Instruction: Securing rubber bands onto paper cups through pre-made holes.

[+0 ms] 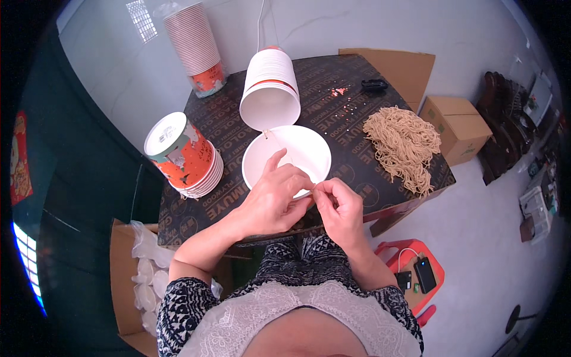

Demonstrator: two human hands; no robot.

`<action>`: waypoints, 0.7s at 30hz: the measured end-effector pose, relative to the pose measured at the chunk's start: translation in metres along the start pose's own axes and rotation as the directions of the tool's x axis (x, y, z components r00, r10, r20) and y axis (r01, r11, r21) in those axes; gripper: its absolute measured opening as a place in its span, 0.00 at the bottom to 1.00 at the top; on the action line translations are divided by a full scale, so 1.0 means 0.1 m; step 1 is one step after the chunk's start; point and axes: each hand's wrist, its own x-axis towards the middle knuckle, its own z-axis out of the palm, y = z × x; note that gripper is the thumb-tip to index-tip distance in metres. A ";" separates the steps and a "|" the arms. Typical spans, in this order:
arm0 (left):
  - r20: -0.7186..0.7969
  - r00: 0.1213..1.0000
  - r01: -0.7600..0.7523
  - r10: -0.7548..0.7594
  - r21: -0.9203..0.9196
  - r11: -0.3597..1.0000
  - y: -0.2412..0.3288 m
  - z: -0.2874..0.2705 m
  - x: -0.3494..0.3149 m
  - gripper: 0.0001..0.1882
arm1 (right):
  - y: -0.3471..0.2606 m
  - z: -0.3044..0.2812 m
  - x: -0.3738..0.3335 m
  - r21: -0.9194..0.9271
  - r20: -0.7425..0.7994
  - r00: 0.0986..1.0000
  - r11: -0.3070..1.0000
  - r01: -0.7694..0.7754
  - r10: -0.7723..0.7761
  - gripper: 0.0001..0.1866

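Observation:
A white-lined paper bucket point(304, 143) stands at the front of the table with its mouth up. A short bit of tan cord point(266, 134) shows at its far left rim. My left hand point(273, 199) reaches over the near rim, some fingers curled inside the bucket and the thumb outside, holding the wall. At the near right rim my right hand point(339, 208) is closed in a pinch, thumb against index finger, touching the left fingertips. What it pinches looks like a thin cord, mostly covered by the fingers.
A heap of tan cords point(404, 146) lies at the table's right. Nested paper buckets point(270, 71) lie behind; orange ones point(184, 154) stand upside down at left, near a wrapped stack point(193, 44). A black object point(374, 85) sits far right. A red stool point(437, 268) holds a phone.

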 end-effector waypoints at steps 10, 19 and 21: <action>-0.027 0.996 -0.090 0.091 0.038 0.995 -0.11 0.05 -0.05 0.11 | -0.01 0.04 -0.04 -0.042 -0.043 0.999 0.999 -0.007 0.005 0.03; 0.035 0.998 -0.057 0.056 0.009 0.998 -0.13 -0.02 -0.04 0.10 | 0.03 -0.07 0.06 -0.256 -0.074 0.969 0.943 0.211 -0.237 0.02; 0.037 0.997 -0.062 0.062 -0.015 0.998 -0.14 -0.04 -0.04 0.10 | 0.03 -0.11 0.07 -0.275 -0.076 0.965 0.936 0.221 -0.250 0.02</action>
